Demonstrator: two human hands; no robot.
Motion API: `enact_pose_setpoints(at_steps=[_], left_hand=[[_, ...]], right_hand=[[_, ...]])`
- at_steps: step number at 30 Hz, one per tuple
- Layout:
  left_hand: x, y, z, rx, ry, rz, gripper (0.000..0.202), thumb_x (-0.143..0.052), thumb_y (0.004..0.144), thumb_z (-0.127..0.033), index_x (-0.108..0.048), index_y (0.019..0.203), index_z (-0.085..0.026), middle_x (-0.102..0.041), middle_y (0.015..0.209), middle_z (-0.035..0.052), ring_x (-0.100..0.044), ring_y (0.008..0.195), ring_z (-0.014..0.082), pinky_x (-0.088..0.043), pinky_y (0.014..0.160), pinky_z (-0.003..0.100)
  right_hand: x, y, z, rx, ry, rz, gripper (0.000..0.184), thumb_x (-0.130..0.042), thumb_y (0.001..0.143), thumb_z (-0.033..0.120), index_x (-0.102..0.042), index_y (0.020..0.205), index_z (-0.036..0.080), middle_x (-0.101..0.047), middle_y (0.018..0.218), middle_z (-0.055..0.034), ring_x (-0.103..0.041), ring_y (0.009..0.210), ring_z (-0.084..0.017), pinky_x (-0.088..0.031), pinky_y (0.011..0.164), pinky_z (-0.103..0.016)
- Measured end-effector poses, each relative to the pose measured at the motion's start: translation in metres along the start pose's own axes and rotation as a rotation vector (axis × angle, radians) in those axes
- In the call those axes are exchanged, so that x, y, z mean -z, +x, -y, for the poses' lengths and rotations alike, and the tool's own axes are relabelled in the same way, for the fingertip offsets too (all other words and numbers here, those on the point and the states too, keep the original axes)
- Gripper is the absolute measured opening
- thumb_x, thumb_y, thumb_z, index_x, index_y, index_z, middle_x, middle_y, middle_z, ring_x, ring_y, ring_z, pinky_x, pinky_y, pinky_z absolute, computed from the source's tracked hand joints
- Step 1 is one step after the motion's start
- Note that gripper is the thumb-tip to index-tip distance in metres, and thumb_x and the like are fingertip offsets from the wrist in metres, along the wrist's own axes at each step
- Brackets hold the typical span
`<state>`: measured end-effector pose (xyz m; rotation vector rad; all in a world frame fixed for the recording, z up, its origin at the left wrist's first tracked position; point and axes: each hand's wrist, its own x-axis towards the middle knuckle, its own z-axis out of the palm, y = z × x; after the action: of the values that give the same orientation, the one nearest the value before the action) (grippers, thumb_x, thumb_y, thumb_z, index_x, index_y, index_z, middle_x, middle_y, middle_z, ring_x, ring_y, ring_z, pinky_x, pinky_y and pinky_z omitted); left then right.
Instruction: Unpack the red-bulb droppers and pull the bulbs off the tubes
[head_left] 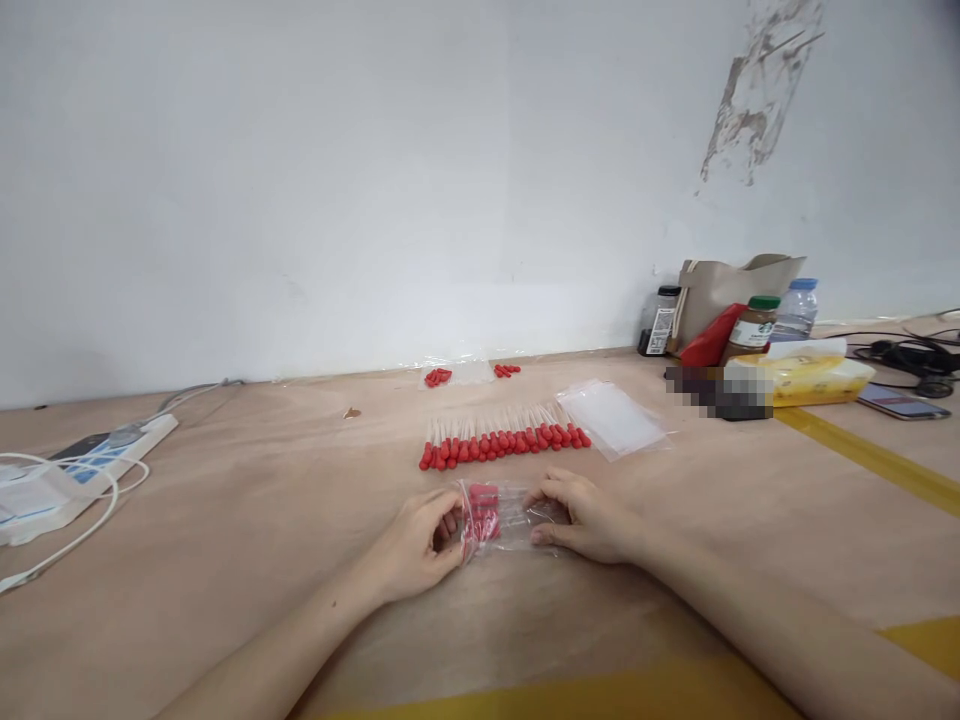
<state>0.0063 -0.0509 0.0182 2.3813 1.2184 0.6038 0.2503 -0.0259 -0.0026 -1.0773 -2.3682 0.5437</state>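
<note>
A clear plastic bag (514, 520) lies between my hands, with several red pieces (484, 512) inside its left part. My left hand (421, 540) is curled around the bag's left end, where a red line runs along the edge. At the right end, my right hand (581, 515) holds the bag with thumb and fingers on its opposite sides. Just beyond them, a row of red-tipped sticks (502, 443) lies with the red ends toward me. Flat clear bags (613, 417) are stacked to the right of that row.
Farther back, small red pieces (438, 377) lie near the wall with clear plastic. A power strip (90, 480) with white cables is at left. On the right stand a tissue pack (806, 378), a green-lidded jar (752, 328), a water bottle (796, 308) and a phone (902, 402).
</note>
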Motion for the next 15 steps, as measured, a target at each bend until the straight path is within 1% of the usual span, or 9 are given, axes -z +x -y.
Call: enact_pose_setpoints(at_steps=[2,4,6,8,10,12,15], left_hand=[[-0.0022,-0.0007,0.0003,-0.032,0.090,-0.026,0.015,-0.042,0.081,-0.025,-0.054,0.087,-0.018,-0.056,0.079,0.0037,-0.049,0.070,0.0150,-0.039,0.066,0.026],[-0.0047,-0.0010,0.0001,-0.038,0.127,-0.036,0.022,-0.035,0.085,-0.025,-0.053,0.096,-0.019,-0.057,0.089,0.0068,-0.052,0.080,0.0176,-0.039,0.073,0.029],[-0.0056,-0.0010,-0.0010,-0.037,0.114,-0.021,0.022,-0.036,0.085,-0.024,-0.052,0.099,-0.019,-0.056,0.096,0.0079,-0.052,0.085,0.0186,-0.039,0.076,0.030],[-0.0046,-0.0006,-0.0024,-0.032,0.093,0.011,0.019,-0.043,0.082,-0.025,-0.052,0.098,-0.019,-0.055,0.095,0.0069,-0.051,0.084,0.0184,-0.040,0.074,0.029],[-0.0031,0.0001,-0.0034,-0.016,0.073,0.032,0.019,-0.048,0.079,-0.027,-0.051,0.096,-0.019,-0.055,0.090,0.0051,-0.050,0.078,0.0169,-0.040,0.069,0.027],[-0.0027,0.0008,-0.0037,-0.003,0.056,0.021,0.019,-0.048,0.078,-0.026,-0.051,0.095,-0.019,-0.053,0.088,0.0038,-0.049,0.073,0.0153,-0.040,0.066,0.026],[-0.0047,0.0016,-0.0044,-0.034,0.040,0.000,0.018,-0.044,0.077,-0.018,-0.051,0.094,-0.019,-0.052,0.091,0.0038,-0.048,0.076,0.0148,-0.040,0.069,0.027]], right_hand=[[0.0006,-0.0004,-0.0010,-0.022,0.021,0.011,0.024,-0.063,0.070,0.026,-0.060,0.093,0.019,-0.054,0.086,-0.0037,-0.050,0.081,-0.016,-0.041,0.070,-0.027],[-0.0002,-0.0004,-0.0017,-0.007,0.034,0.008,0.024,-0.062,0.071,0.024,-0.060,0.094,0.019,-0.054,0.087,-0.0042,-0.050,0.083,-0.017,-0.041,0.073,-0.028],[-0.0012,-0.0002,-0.0022,0.015,0.039,0.000,0.024,-0.060,0.072,0.022,-0.060,0.096,0.019,-0.054,0.088,-0.0047,-0.050,0.085,-0.017,-0.040,0.076,-0.030],[-0.0014,-0.0002,-0.0027,0.028,0.044,-0.001,0.024,-0.060,0.072,0.021,-0.060,0.096,0.019,-0.055,0.089,-0.0052,-0.049,0.087,-0.017,-0.040,0.077,-0.030],[-0.0010,-0.0003,-0.0035,0.027,0.051,0.005,0.026,-0.060,0.072,0.021,-0.060,0.097,0.018,-0.055,0.089,-0.0053,-0.050,0.087,-0.017,-0.040,0.077,-0.030],[-0.0003,-0.0004,-0.0045,0.023,0.065,0.017,0.028,-0.061,0.070,0.022,-0.060,0.098,0.019,-0.056,0.090,-0.0053,-0.051,0.085,-0.017,-0.041,0.076,-0.030],[0.0006,-0.0003,-0.0056,0.030,0.091,0.030,0.031,-0.063,0.068,0.022,-0.060,0.099,0.019,-0.057,0.091,-0.0049,-0.052,0.083,-0.016,-0.042,0.074,-0.029]])
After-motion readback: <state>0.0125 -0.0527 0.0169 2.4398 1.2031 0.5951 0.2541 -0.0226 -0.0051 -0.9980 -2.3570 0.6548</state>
